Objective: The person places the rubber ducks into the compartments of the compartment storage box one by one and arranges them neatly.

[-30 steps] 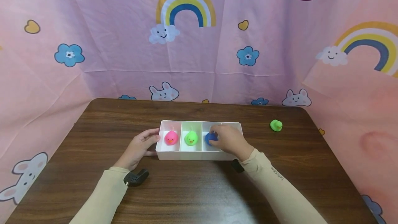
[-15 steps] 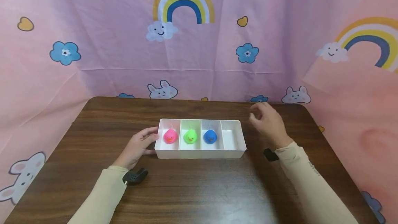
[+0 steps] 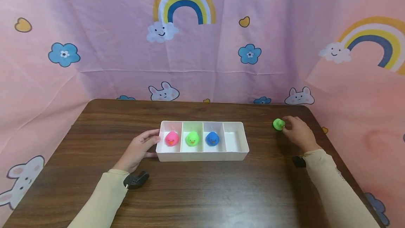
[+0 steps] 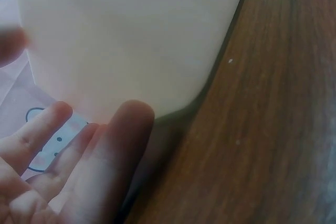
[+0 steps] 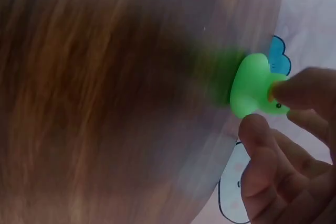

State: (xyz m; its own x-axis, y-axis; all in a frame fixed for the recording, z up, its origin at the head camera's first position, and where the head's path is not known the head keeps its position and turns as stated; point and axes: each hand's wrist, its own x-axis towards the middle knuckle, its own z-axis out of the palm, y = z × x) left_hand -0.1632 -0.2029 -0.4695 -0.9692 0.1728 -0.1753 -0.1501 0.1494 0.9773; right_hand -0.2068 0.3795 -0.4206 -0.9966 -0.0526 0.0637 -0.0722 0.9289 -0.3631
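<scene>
My left hand (image 3: 139, 150) holds the left end of a white divided tray (image 3: 202, 156), thumb at the rim and fingers along the end wall. In the left wrist view, the fingers (image 4: 131, 124) lie against the tray's pale wall. A pink duck (image 3: 172, 138), a green duck (image 3: 192, 138) and a blue duck (image 3: 212, 138) sit in the first three compartments from the left; the fourth is bare. My right hand (image 3: 299, 133) is at another green duck (image 3: 278, 124) on the table, its bent thumb and fingers parted around the beak side. A firm grip is not visible.
The brown wooden table (image 3: 202, 192) has its right edge close beyond my right hand. A patterned pink cloth (image 3: 202, 55) hangs behind and at both sides.
My right hand has left the blue duck, which stays in the third compartment, and moved right to the loose green duck. My left hand stays on the tray.
</scene>
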